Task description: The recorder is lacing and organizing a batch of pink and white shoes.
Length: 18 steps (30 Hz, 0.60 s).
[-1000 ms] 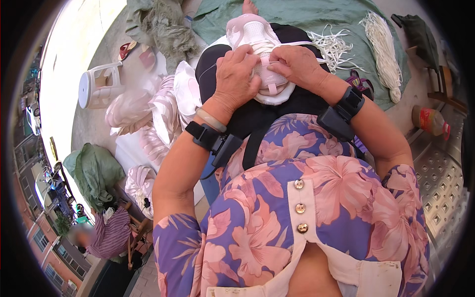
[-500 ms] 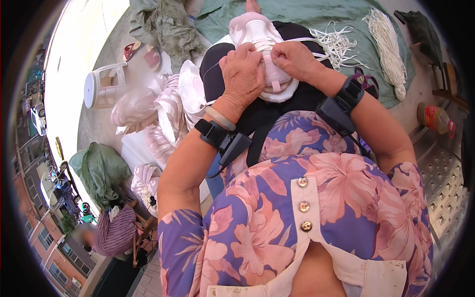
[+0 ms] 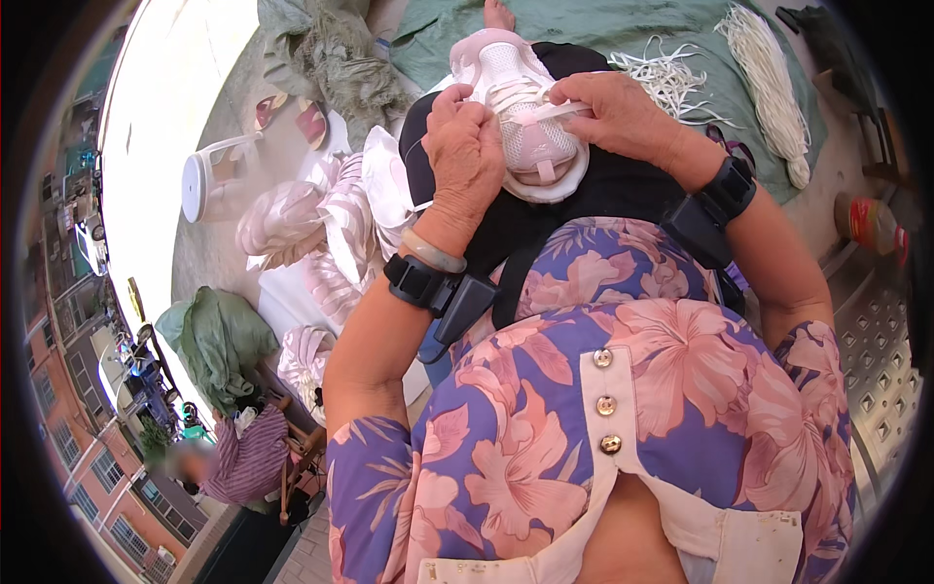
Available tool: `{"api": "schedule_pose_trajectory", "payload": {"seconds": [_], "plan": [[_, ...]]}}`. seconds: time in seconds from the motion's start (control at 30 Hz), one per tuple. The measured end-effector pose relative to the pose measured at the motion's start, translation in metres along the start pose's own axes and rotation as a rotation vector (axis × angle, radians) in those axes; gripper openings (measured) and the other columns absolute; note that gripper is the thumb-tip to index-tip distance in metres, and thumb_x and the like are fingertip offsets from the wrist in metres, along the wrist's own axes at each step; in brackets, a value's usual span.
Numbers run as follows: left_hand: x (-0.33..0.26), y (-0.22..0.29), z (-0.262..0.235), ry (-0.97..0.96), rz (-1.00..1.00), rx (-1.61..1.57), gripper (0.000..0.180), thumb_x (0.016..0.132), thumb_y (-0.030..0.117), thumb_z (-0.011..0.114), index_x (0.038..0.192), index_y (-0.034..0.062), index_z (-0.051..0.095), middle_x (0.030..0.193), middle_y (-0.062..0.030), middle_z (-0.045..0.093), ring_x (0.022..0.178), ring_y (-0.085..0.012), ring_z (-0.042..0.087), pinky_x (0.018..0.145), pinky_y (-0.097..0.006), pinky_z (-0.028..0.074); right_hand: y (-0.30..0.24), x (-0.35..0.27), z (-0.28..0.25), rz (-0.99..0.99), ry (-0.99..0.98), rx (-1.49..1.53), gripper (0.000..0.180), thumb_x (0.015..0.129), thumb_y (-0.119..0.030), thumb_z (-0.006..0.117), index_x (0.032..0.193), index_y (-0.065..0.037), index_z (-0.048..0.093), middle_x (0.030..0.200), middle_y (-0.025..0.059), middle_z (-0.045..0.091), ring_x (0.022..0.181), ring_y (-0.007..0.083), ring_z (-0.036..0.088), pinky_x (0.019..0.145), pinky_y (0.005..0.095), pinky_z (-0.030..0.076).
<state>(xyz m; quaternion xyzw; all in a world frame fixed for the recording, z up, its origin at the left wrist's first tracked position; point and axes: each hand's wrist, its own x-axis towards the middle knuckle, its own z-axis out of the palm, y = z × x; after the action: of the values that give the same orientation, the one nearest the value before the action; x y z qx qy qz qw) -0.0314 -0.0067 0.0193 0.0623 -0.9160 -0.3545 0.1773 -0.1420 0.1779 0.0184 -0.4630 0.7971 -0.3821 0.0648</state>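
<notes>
Item: pink-white mesh shoe (image 3: 525, 127), upper centre of frame, sole-down on lap over black cloth (image 3: 584, 204).
L hand (image 3: 465, 146): closed, pinching white lace (image 3: 545, 112) at shoe's left side.
R hand (image 3: 623, 112): fingers shut on same lace, drawn taut across the top.
Handling (est.): light, upper soft, sole stiff; lace thin, slippery. Hold by sole edge or heel.
Nearby: loose laces (image 3: 671, 78) upper right; more shoes (image 3: 321, 224) at left.

Sunlit outdoor concrete ground (image 3: 209, 243), a green cloth (image 3: 603, 24) spread ahead, brick buildings (image 3: 88, 457) at left.
</notes>
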Motion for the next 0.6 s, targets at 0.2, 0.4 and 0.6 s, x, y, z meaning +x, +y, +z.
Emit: {"api": "schedule_pose_trajectory", "payload": {"seconds": [0.2,0.4,0.6], "plan": [[-0.034,-0.078,-0.089,0.186,-0.199,0.161,0.008,0.08,0.007,0.052,0.077,-0.0005,0.053,0.113,-0.0187,0.049,0.103,-0.0323,0.048,0.091,-0.037,0.036,0.011,-0.012,-0.021,0.035,0.198,-0.257,0.014,0.074,-0.007,0.058,0.088,-0.009,0.06,0.081,0.01,0.059,0.076,0.0275,0.059,0.065,0.0354,0.047],[-0.104,-0.177,-0.164,0.198,-0.71,0.061,0.017,0.077,0.012,0.053,0.068,-0.0028,0.054,0.089,-0.014,0.056,0.088,-0.0264,0.054,0.08,-0.036,0.041,0.007,0.004,0.02,0.087,0.428,0.113,0.012,0.082,-0.011,0.055,0.093,-0.007,0.059,0.084,0.012,0.06,0.077,0.0293,0.059,0.068,0.0333,0.047],[-0.041,-0.068,-0.078,-0.015,-0.015,0.462,0.026,0.072,0.018,0.062,0.095,0.0064,0.059,0.112,-0.0117,0.054,0.101,-0.0307,0.049,0.086,-0.043,0.035,0.011,0.003,0.034,0.346,0.338,0.393,0.02,0.087,-0.017,0.05,0.099,-0.004,0.057,0.08,0.0161,0.06,0.076,0.0308,0.059,0.069,0.0335,0.047]]}}
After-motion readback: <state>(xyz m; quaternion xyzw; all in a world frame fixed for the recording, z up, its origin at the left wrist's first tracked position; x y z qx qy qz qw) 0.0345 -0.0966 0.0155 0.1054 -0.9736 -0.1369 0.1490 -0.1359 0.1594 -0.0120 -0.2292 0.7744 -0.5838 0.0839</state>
